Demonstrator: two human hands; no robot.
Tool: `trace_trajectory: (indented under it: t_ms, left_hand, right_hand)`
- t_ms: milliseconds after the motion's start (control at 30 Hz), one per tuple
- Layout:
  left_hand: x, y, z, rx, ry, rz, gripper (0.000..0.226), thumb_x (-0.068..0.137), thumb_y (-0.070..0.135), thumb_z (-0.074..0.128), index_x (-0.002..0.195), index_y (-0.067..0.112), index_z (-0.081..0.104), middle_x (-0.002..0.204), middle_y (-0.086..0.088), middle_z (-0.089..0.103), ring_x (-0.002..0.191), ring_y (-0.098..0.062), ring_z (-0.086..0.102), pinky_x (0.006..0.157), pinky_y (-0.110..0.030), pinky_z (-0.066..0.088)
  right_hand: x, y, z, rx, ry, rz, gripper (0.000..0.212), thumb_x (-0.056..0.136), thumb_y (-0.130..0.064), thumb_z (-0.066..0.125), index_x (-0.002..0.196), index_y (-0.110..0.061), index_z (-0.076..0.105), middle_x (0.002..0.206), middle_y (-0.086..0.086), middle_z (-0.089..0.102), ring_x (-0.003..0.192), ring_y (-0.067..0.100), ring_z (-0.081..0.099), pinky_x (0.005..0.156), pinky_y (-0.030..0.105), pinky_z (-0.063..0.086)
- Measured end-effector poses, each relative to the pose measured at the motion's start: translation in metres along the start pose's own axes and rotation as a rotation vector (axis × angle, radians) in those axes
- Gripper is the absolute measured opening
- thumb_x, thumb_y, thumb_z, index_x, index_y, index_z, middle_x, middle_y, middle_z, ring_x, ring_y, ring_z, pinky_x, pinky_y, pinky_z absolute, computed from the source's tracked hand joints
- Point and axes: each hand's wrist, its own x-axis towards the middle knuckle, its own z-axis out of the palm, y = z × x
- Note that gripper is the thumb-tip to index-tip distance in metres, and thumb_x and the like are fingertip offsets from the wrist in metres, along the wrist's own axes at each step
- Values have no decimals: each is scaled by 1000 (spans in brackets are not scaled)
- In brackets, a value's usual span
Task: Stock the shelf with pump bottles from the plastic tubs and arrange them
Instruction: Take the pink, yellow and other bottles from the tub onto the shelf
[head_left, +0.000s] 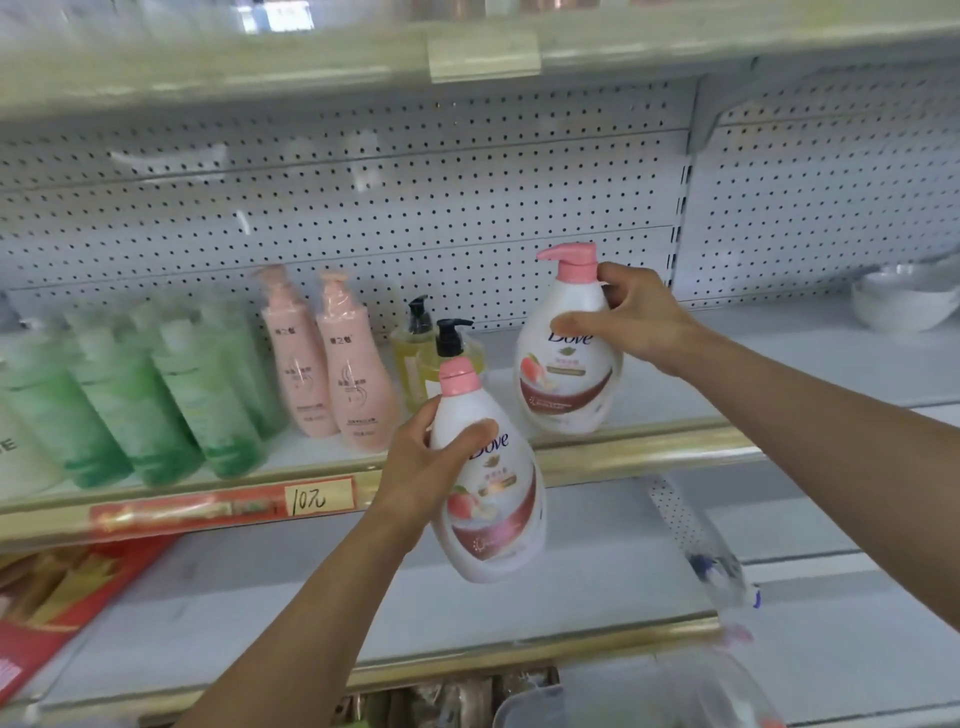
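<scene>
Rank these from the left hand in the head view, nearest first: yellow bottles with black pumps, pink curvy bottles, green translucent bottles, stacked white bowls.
From the left hand, which grips a white Dove bottle with a pink cap:
1. Yellow bottles with black pumps, just above the hand, mid-shelf.
2. Pink curvy bottles, to its left.
3. Green translucent bottles, farther left.
4. Stacked white bowls, far right.

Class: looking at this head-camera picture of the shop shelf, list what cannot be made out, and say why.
- Green bottles, head view: labels lost to motion blur.
- White Dove bottle in the left hand: pump spout not visible.
- Clear plastic tub: cut off by the bottom edge.
- Yellow bottles: partly hidden behind that Dove bottle.
</scene>
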Motion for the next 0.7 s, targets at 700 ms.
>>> trace_trajectory:
  t_ms: [700]
  left_hand:
    - [36,-10,-20,-21,-47,-40,32,79,22,78,108,26,66,92,2,75,81,-15,73,66,-27,58]
  right_hand:
    - [117,31,61,-12,-116,33,56,69,-14,86,119,-22,64,101,2,74,92,17,71,88,36,57]
